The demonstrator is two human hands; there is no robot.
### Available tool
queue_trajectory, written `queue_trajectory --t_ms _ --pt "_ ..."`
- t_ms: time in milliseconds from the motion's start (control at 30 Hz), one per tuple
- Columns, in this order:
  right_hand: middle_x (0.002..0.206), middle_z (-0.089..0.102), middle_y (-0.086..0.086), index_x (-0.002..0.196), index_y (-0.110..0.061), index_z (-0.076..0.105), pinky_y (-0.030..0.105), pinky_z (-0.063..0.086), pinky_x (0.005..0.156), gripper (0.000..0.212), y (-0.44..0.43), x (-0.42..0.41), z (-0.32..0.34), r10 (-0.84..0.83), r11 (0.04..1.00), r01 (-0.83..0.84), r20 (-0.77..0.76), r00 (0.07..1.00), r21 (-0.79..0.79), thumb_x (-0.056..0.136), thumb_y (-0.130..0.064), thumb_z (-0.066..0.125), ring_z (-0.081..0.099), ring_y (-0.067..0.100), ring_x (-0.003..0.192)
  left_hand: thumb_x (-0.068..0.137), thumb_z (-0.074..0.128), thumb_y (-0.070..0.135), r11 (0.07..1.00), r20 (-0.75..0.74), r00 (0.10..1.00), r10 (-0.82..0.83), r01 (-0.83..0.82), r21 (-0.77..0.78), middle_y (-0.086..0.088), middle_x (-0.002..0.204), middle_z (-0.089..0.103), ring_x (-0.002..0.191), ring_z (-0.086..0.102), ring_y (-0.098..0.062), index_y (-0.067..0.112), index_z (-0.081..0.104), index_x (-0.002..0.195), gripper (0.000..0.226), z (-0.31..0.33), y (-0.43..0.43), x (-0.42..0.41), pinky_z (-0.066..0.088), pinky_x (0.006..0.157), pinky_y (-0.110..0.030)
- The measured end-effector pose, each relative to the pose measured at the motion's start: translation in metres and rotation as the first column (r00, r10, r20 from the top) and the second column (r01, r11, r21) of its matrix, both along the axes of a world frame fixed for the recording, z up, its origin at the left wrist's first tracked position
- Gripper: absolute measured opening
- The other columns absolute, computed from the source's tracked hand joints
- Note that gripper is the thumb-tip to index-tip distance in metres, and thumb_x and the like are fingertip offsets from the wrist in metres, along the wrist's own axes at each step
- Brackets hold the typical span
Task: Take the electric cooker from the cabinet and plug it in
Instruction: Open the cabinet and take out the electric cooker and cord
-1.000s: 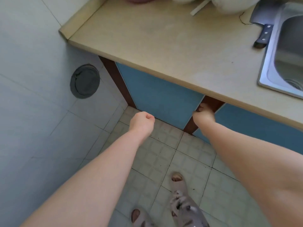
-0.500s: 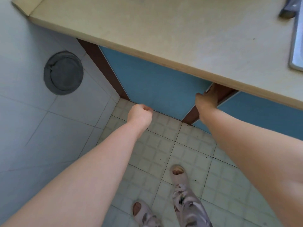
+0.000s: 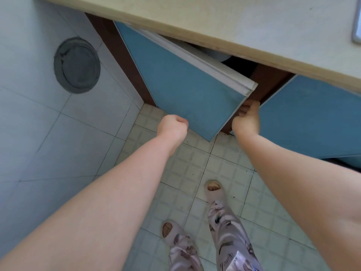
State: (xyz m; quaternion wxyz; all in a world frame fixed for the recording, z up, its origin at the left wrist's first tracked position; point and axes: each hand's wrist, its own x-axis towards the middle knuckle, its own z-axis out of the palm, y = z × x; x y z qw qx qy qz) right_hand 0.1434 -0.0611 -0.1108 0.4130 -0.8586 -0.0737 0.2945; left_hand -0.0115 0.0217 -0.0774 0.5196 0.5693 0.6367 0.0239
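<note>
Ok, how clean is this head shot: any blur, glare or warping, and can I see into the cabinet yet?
Head view: even daylight, no strong glare; wide-angle warping bows the countertop edge; mild softness on the right hand at the blue door edge. The opening behind the door is in deep shadow: only a pale rounded shape shows, too dark to identify. The left hand is a fist.

Smooth matt blue laminate on the cabinet door, white edge trim, dark brown wood-look frame, matt beige countertop, glossy pale wall tiles, textured floor tiles looked scuffed, soft patterned cloth trousers
</note>
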Motion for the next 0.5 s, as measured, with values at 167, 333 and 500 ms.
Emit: queue_trajectory --t_ms 167,333,500 --pt "0.11 0.065 -0.004 0.115 -0.02 0.048 0.033 0.047 0.082 0.043 -0.023 -0.053 0.01 0.09 0.995 -0.087 0.048 0.995 -0.052 0.08 0.0 0.037 0.056 0.018 0.086 0.092 0.052 0.019 1.0 0.018 1.0 0.005 -0.006 0.022 -0.007 0.107 0.071 0.103 0.067 -0.028 0.023 0.058 0.079 0.015 0.011 -0.017 -0.027 0.056 0.091 -0.042" --pt "0.109 0.067 -0.005 0.102 -0.026 0.057 0.034 0.05 0.081 0.045 -0.04 -0.111 0.018 0.192 0.975 -0.194 -0.023 0.981 -0.106 0.077 0.004 0.036 0.061 0.024 0.099 0.093 0.051 0.033 1.0 0.044 0.999 0.012 -0.013 0.023 -0.005 0.113 0.068 0.106 0.064 -0.027 0.02 0.059 0.1 0.017 0.025 -0.028 -0.059 0.053 0.094 -0.043" --pt "0.099 0.065 -0.007 0.091 -0.024 0.061 0.029 0.049 0.084 0.047 -0.04 -0.172 0.017 0.357 0.932 -0.361 -0.148 0.922 0.001 0.076 0.01 0.032 0.064 0.021 0.104 0.095 0.045 0.036 0.996 0.09 0.995 0.042 -0.049 0.07 -0.006 0.113 0.066 0.104 0.063 -0.027 0.018 0.06 0.106 0.025 0.034 -0.024 -0.096 0.052 0.094 -0.044"
